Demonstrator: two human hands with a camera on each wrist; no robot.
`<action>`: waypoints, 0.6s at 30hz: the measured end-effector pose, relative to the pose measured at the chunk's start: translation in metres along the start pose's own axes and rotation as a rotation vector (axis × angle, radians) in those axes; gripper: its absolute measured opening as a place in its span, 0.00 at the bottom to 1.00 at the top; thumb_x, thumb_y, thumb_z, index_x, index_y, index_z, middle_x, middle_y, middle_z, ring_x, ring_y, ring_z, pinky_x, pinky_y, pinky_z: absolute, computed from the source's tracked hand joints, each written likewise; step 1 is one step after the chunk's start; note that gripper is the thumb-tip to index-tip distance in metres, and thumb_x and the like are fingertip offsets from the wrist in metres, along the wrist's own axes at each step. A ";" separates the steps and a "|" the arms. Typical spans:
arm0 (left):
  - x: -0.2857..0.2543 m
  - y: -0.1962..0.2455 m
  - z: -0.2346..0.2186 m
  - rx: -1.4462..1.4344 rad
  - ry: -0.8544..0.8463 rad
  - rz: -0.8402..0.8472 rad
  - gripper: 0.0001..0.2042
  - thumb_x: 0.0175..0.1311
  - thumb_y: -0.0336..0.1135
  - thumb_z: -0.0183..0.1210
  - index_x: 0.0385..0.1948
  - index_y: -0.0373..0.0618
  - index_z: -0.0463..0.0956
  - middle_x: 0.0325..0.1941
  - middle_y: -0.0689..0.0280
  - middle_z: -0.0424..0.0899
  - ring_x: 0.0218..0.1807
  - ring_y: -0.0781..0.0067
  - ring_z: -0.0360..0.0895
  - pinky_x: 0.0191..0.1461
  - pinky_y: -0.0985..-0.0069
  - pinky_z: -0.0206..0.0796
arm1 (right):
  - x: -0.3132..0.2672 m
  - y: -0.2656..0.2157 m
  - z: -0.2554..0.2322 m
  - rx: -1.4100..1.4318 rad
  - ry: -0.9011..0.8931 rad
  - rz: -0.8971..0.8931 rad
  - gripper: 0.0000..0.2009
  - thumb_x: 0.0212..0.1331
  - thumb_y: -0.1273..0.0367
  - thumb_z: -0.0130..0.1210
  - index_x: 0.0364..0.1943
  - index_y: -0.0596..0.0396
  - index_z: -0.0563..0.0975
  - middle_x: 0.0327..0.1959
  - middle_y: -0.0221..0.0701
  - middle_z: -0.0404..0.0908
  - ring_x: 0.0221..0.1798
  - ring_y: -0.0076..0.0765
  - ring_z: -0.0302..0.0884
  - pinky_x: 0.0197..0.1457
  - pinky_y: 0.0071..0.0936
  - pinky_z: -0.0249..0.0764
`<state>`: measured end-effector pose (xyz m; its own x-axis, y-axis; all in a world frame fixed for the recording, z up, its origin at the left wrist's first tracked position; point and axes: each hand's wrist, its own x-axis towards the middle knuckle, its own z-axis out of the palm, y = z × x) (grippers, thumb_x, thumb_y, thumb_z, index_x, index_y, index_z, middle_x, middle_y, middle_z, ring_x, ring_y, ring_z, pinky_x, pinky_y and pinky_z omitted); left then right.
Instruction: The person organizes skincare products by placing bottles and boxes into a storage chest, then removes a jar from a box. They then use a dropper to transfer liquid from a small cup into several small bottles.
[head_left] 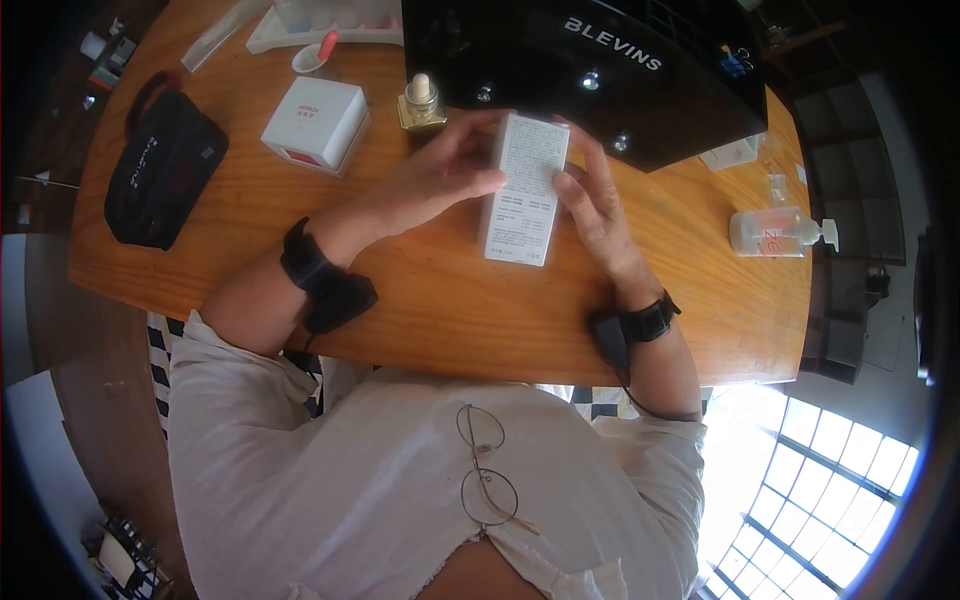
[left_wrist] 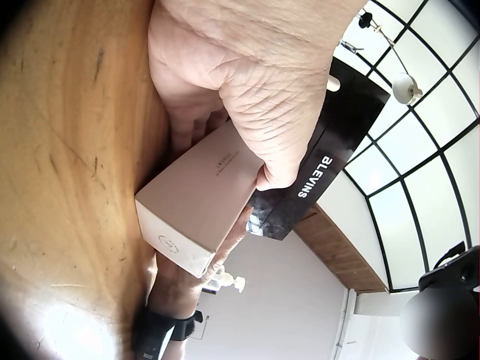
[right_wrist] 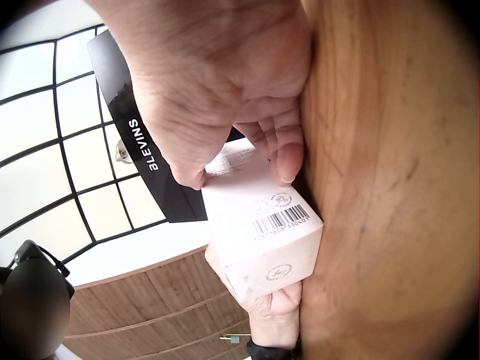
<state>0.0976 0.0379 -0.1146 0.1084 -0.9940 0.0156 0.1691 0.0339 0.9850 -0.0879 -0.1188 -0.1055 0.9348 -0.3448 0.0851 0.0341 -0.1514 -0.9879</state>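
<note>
A tall white carton (head_left: pixel 523 215) covered in small print is held between both hands near the middle of the wooden table. The left hand (head_left: pixel 440 175) grips its left side, thumb on the printed face and fingers around behind. From the other side the right hand (head_left: pixel 600 205) grips it, thumb at the right edge. In the left wrist view, a plain side of the carton (left_wrist: pixel 199 195) shows faint lettering and an emblem on its end. The right wrist view shows a barcode on the carton (right_wrist: pixel 262 202), its lower edge close to the tabletop.
Behind the carton stands a black BLEVINS case (head_left: pixel 570 70). To the left are a dropper bottle (head_left: pixel 421 100), a white square box (head_left: pixel 315 120), a small cup (head_left: pixel 308 62) with a red-tipped item, and a black pouch (head_left: pixel 165 170). A pump bottle (head_left: pixel 770 232) lies at right.
</note>
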 end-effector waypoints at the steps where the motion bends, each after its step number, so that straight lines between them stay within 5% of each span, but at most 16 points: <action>1: 0.000 0.000 0.000 0.004 -0.001 -0.001 0.39 0.68 0.47 0.59 0.75 0.46 0.46 0.71 0.54 0.63 0.74 0.61 0.60 0.74 0.61 0.57 | 0.000 0.000 0.000 0.001 0.002 0.001 0.31 0.74 0.57 0.49 0.75 0.48 0.51 0.37 0.32 0.83 0.35 0.17 0.78 0.35 0.15 0.75; 18: 0.000 0.000 0.001 -0.053 0.032 0.003 0.37 0.67 0.42 0.62 0.73 0.45 0.51 0.65 0.57 0.69 0.69 0.65 0.66 0.71 0.67 0.62 | -0.001 -0.001 0.001 -0.005 0.030 0.030 0.31 0.74 0.56 0.49 0.74 0.52 0.53 0.37 0.34 0.82 0.32 0.18 0.77 0.35 0.16 0.76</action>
<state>0.0969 0.0379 -0.1147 0.1402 -0.9901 0.0122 0.2207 0.0433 0.9744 -0.0880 -0.1172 -0.1050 0.9244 -0.3768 0.0597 0.0047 -0.1452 -0.9894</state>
